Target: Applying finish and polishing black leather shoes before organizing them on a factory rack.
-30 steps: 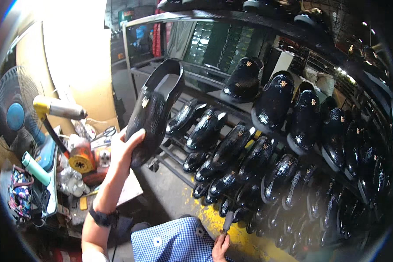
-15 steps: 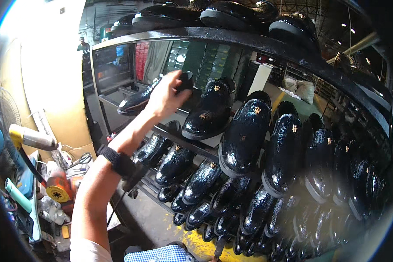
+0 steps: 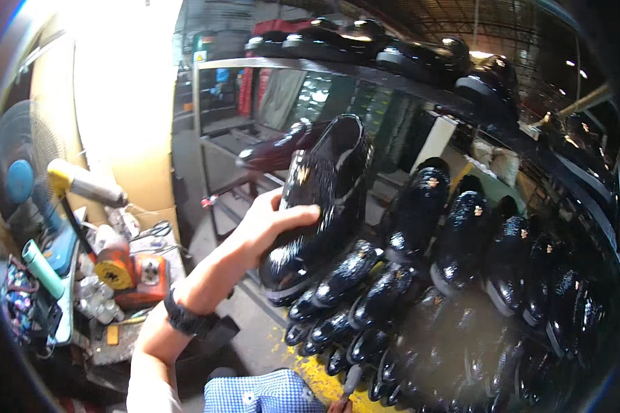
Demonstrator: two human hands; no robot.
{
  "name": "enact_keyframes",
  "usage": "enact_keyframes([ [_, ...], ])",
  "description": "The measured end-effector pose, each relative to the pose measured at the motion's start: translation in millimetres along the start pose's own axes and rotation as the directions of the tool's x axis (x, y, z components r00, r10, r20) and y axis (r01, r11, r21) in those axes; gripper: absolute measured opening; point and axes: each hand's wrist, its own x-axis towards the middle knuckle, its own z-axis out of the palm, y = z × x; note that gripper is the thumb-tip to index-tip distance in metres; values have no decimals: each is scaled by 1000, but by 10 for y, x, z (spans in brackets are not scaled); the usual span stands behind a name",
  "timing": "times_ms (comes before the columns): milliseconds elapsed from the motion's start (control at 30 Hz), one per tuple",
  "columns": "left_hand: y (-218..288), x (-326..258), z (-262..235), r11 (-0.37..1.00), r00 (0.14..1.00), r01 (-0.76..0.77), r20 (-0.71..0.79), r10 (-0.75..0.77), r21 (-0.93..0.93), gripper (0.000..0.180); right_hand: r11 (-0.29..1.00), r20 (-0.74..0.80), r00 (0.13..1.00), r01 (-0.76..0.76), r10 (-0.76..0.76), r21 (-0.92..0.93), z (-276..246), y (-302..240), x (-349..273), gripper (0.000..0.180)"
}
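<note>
My left hand [image 3: 272, 226] grips a glossy black loafer [image 3: 324, 199] by its side and holds it tilted, toe down, in front of a metal rack [image 3: 207, 65]. A black band [image 3: 186, 318] sits on that wrist. Just behind the held shoe, a dark maroon shoe [image 3: 275, 153] lies on a rack shelf. Only a sliver of my right hand [image 3: 335, 407] shows at the lower edge, its fingers around a thin grey tool [image 3: 351, 377].
Rows of glossy black shoes [image 3: 461, 241] fill the rack shelves to the right, with more on the top shelf [image 3: 365, 41]. At left stand a blue fan [image 3: 17, 182], a yellow-handled tool [image 3: 83, 182], an orange spool [image 3: 114, 270], scissors [image 3: 156, 230] and cardboard [image 3: 134, 158].
My left hand held a black shoe up, then reached to the rack shelf. Now it is lower and nearer, gripping a black loafer. The view has shifted.
</note>
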Motion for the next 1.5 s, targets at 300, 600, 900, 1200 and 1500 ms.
enact_keyframes([
  [300,-808,-1805,-505,558,885,-364,90,457,746,76,943,-55,943,331,-328,40,45,-67,3,28],
  [600,-1170,-2565,-760,134,787,-369,233,572,920,50,929,14,941,330,-337,171,244,-68,-84,25],
  [900,-1230,-2672,-838,-10,745,-394,325,583,919,45,967,16,983,179,-185,181,279,-156,-185,25],
  [1200,-917,-2208,-644,562,805,-453,47,591,692,73,990,90,995,28,-40,135,258,-269,-254,29],
  [1500,-65,-652,-256,933,950,-308,16,310,184,65,973,61,978,190,-199,130,165,-389,-203,32],
])
